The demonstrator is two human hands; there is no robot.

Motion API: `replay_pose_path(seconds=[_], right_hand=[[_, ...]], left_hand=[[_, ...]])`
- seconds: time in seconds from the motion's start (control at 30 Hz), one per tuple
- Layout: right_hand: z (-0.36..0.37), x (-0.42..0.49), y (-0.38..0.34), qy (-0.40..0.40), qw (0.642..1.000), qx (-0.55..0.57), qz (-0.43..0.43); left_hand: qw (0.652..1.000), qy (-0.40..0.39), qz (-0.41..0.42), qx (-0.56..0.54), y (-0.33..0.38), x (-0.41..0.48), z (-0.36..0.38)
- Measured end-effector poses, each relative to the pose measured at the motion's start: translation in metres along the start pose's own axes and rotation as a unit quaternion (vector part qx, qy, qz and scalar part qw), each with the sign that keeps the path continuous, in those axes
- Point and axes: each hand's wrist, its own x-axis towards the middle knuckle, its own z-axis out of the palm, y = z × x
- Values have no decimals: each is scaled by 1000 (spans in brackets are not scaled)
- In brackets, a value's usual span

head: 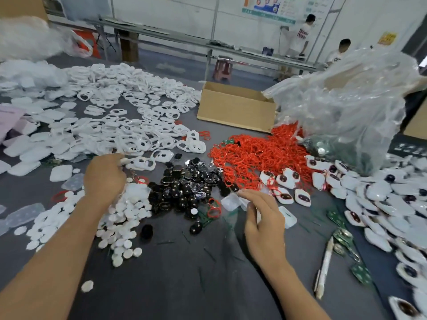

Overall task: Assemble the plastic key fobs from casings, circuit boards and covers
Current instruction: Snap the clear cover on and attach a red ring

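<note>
White casing [141,163] at desk middle, gripped by left hand [105,179]; right hand [263,225] pinches blurred translucent cover [230,200] beside black parts pile [184,188].

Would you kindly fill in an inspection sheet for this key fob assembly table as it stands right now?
Surface: grey table, largely covered with parts.
Job's things: heap of white plastic casing frames; pile of white oval covers; pile of glossy black oval pieces; heap of red loops; green circuit boards; assembled white fobs along the right.
Clutter: brown cardboard box; crumpled clear plastic bag; white pen-shaped tool.
Grippers: left hand curled at the casing heap's edge, right hand loosely curled near a translucent white piece; grip unclear for both.
Cables: nothing seen.
Surroundings: two people at a long bench by a white wall; pink stool.
</note>
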Motion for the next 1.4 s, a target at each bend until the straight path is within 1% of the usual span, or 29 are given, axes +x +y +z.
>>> replay_pose_path(seconds=[0.07,0.13,0.2,0.27,0.3,0.37,0.43,0.47,0.5,0.57,0.6,0.67,0.7,0.77,0.87,0.97,1.03,1.17,1.27,1.4], right_hand=[[-3,1,2,6,1000,4,9],[-3,-1,2,-14,1000,0,0],[0,-2,2,-73,997,-10,-19],[6,-4,3,-150,987,-34,-54],[9,-5,3,-179,980,-52,-76],[13,-4,4,-203,972,-75,-97],[14,-3,5,-192,973,-82,-96],[15,-3,5,-185,974,-85,-100],[15,-3,5,-179,974,-90,-106],[16,-5,5,-166,974,-95,-123],[17,-5,5,-156,977,-91,-114],[17,-4,5,-125,989,-58,-53],[16,-4,6,-105,994,-31,-26],[14,-3,6,-75,997,14,6],[10,-2,4,-51,997,55,14],[9,-1,2,-46,996,73,-3],[10,-1,1,-47,995,89,0],[12,-3,-1,-60,986,153,16],[14,-3,-1,-79,976,200,41],[15,-5,-2,-89,973,205,55]], left_hand=[[1000,12,3,-9,0,0,-3],[999,24,12,-20,4,1,-7],[997,53,15,-50,14,-3,-14],[993,67,11,-95,33,-14,-23],[991,51,4,-127,45,-24,-25],[976,-37,0,-215,69,-51,-22],[949,-112,12,-294,89,-80,-11],[942,-125,13,-311,97,-94,-4],[940,-122,13,-319,103,-105,3],[939,-92,20,-331,112,-119,13],[936,-74,20,-343,113,-122,16],[926,-52,28,-373,112,-126,19],[924,-45,47,-378,110,-127,20],[926,-30,111,-360,107,-129,19],[917,-28,186,-353,111,-134,18],[903,-82,199,-371,114,-137,20],[899,-103,196,-378,112,-136,21],[903,-97,175,-381,109,-135,22],[907,-87,189,-365,109,-135,21],[911,-64,200,-355,107,-134,21]])
